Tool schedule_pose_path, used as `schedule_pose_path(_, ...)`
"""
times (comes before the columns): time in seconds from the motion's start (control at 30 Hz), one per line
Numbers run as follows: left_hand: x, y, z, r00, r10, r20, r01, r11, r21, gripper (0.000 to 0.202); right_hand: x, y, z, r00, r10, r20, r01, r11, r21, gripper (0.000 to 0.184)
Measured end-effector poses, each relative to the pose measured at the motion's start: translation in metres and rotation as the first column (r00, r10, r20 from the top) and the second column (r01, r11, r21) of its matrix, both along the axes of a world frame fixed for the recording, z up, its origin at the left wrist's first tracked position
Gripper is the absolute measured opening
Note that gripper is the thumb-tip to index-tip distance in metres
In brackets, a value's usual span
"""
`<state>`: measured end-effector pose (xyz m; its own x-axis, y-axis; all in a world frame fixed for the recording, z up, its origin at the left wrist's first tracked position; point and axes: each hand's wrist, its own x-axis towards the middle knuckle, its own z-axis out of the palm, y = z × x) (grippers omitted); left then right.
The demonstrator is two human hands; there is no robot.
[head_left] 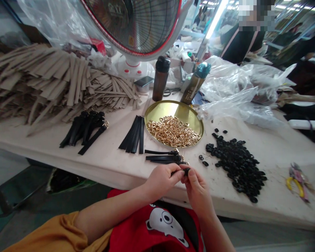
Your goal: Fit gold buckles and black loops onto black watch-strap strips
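Note:
At the table's front edge, my left hand (162,180) and my right hand (198,189) meet, fingertips closed. Between them shows a short stretch of black strap (185,171), mostly covered by the fingers; a small black loop may be on it, but I cannot tell. Just beyond my hands lie black straps with gold buckles (161,158). Behind these, a round gold tray (173,107) holds a heap of small gold buckles (174,132). Plain black straps (133,135) are fanned out left of the tray. To the right spreads a pile of small black loops (236,162).
Bundled buckled straps (85,127) lie at left, before a large stack of beige strips (42,80). A fan (132,66), a dark bottle (161,78) and a second bottle (194,84) stand behind. Yellow-handled pliers (297,182) lie far right, plastic bags (241,84) behind.

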<state>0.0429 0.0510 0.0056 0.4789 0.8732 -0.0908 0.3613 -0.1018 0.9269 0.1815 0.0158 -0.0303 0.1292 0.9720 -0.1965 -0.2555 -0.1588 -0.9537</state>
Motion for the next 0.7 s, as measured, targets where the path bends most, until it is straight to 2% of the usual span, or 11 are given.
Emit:
schedule_pose_path(0.13,0.003,-0.003,-0.002,0.998,-0.005,-0.058,0.007,0.999,0.041,0.029,-0.008,-0.002,0.000,0.940,-0.125,-0.319,0.085,0.987,-0.135,0.025)
schedule_pose_path(0.23,0.002,-0.001,-0.001,0.993,-0.040,-0.113,0.045,0.998,0.043,0.024,-0.010,-0.001,0.001,0.897,-0.173,-0.408,0.099,0.976,-0.195,0.024)
schedule_pose_path(0.37,0.003,0.001,-0.002,0.990,0.004,-0.140,0.001,0.999,0.040,0.021,-0.017,0.000,0.000,0.871,-0.214,-0.442,0.156,0.974,-0.165,0.011)
schedule_pose_path(0.47,0.004,0.002,-0.007,0.993,0.038,-0.115,-0.036,0.999,0.023,0.019,-0.023,-0.001,-0.002,0.882,-0.244,-0.403,0.200,0.969,-0.148,0.011)
schedule_pose_path(0.53,0.004,0.002,-0.009,0.997,0.017,-0.076,-0.017,1.000,-0.003,0.020,-0.024,-0.001,-0.004,0.898,-0.257,-0.358,0.215,0.965,-0.152,0.011)
schedule_pose_path(0.7,-0.001,0.004,-0.011,0.999,-0.041,-0.031,0.040,0.998,-0.056,0.030,-0.022,0.001,-0.007,0.940,-0.186,-0.286,0.143,0.976,-0.164,0.018)
